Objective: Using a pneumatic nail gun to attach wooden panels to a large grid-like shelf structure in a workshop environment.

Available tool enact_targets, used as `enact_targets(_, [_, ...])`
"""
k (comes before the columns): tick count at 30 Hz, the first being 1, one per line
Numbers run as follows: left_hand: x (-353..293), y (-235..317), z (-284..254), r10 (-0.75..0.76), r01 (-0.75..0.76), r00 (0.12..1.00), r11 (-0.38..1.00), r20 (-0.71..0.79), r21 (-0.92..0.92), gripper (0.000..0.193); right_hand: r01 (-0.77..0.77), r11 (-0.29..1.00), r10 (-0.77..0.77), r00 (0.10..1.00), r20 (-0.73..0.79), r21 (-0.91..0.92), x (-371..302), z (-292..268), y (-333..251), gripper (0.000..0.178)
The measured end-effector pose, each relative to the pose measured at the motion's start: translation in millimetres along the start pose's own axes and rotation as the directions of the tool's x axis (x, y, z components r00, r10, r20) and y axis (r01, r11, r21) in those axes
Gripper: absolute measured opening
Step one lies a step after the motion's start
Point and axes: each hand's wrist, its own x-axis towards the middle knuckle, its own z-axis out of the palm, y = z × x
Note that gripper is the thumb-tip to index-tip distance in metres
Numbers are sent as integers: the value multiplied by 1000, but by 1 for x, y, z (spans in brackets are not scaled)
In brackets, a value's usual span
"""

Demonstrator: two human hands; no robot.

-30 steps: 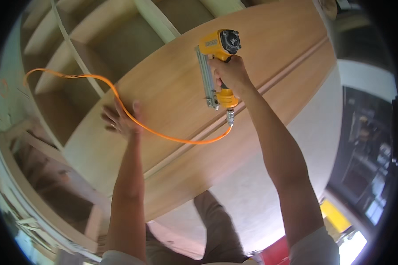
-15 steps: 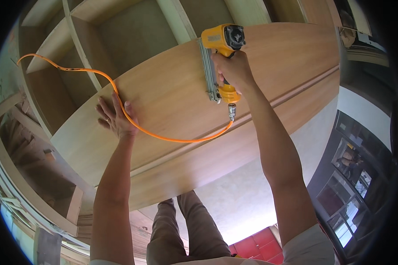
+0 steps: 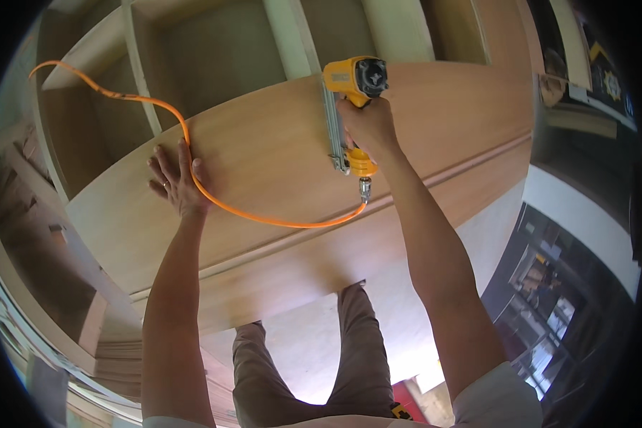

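Observation:
My right hand [image 3: 372, 128] is wrapped round the grip of a yellow and black pneumatic nail gun [image 3: 339, 75]. Its silver magazine lies along the left side, over the back edge of a wide light-brown wooden panel [image 3: 257, 146]. From the coupling at the gun's base, an orange air hose [image 3: 278, 224] curves left across the panel. My left hand [image 3: 180, 178] rests flat on the panel's left part with fingers spread, and the hose runs over or against its fingers; which of the two I cannot tell.
Behind the panel stands a wooden cabinet frame [image 3: 289, 39] with open compartments. A groove or strip [image 3: 264, 251] runs along the panel's near part. Timber pieces [image 3: 93, 321] stand at the left. Dark glass-panelled furniture [image 3: 542, 299] is at the lower right.
My legs have moved apart, the right one shifting rightward. In the view, the nail gun and my right hand sit slightly lower and to the left. My left hand stays on the panel.

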Motion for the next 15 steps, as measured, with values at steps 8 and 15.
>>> enact_targets(8, [5,-6,4,59,-69,973,997,-225,-36,54,147,986,-157,975,158,74,6,-16,-7,10])
enact_targets(15, [-2,-11,15,63,-65,970,998,-233,2,53,96,995,-95,981,172,-2,8,-17,-6,11])
